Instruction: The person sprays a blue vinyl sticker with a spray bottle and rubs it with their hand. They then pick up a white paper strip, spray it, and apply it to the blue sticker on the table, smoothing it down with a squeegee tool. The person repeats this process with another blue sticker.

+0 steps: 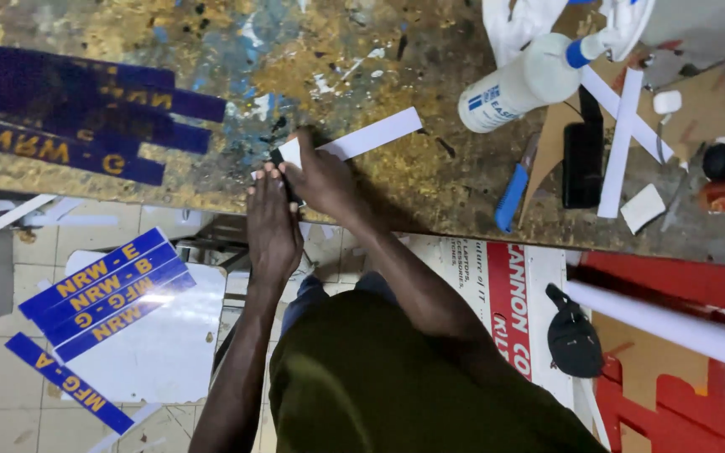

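Right hand (322, 178) grip clamped on small black tool (283, 172) pressed at white strip (362, 137) end near counter (211, 75) edge. Left hand (272, 220) fingers flat just beside, pinning strip steady; not closed on anything.

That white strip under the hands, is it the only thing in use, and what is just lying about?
In hand:
white strip, pressed down by the left hand
small dark tool, gripped in the right hand

Lying about:
blue lettered strips at the bench's far left
white bottle
blue-handled knife
black block
more blue strips on the floor
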